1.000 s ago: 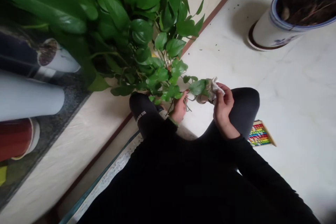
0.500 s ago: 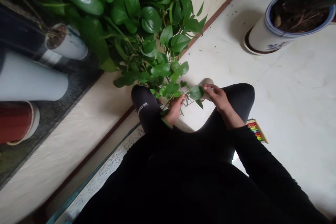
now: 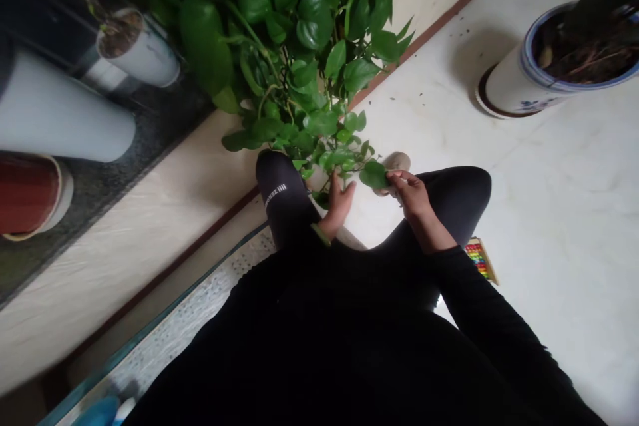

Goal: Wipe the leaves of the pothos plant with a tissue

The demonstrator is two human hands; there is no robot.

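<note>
A leafy green trailing plant (image 3: 319, 123) hangs down from the ledge to between my knees. My right hand (image 3: 412, 193) pinches the edge of a single heart-shaped leaf (image 3: 374, 174) between thumb and fingers. Just left of it, my left hand (image 3: 340, 201) has thumb and fingers apart, its fingertips up against the lower vines. Those fingertips are partly covered by small leaves, and I see nothing gripped there. A green band circles my left wrist.
A blue-and-white pot (image 3: 519, 83) stands on a saucer on the floor at right. An abacus with coloured beads (image 3: 480, 258) lies beside my right leg. On the dark stone ledge (image 3: 164, 126) at left are a white pot (image 3: 144, 50), a grey-white container (image 3: 64, 110) and a red pot (image 3: 30, 196).
My left hand has opened from its hold on a stem among the lower vines. My right hand keeps the leaf edge, slightly lower. The whole view has shifted and turned a little.
</note>
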